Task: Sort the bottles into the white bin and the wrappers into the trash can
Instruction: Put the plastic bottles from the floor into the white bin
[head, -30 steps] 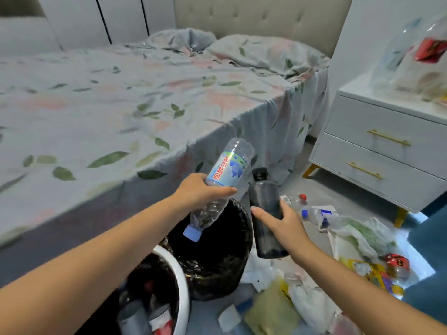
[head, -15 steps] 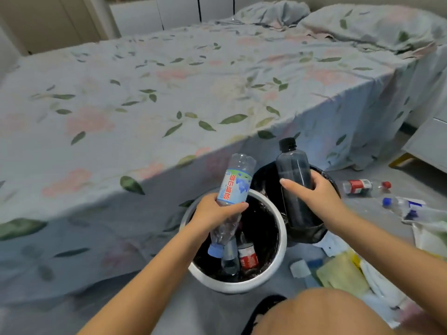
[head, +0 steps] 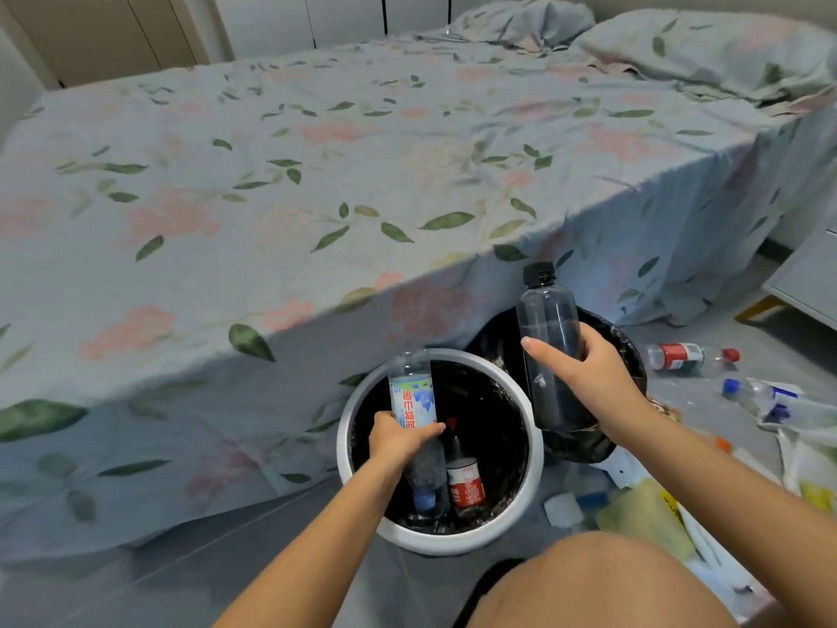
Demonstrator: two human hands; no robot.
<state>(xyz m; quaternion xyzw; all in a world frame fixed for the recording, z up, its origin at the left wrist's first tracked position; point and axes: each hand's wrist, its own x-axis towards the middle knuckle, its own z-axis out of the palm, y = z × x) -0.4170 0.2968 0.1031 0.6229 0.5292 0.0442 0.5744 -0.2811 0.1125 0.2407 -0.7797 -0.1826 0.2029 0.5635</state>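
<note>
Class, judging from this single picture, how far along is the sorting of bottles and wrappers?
Done: a red-labelled bottle already lies in the white round bin. In hand: the left hand lowers a clear blue-labelled bottle cap-down into it; the right hand holds a dark black-capped bottle. Left: two clear bottles and wrappers on the floor by the black-lined trash can.

clear bottle [head: 413, 403] label with red Chinese characters, not legible

Bed [head: 362, 174] with leaf-and-flower sheet fills the room beyond the fingers; pillows [head: 706, 52] at far right; pale cupboard doors [head: 317, 20] behind; grey floor [head: 706, 337].
</note>
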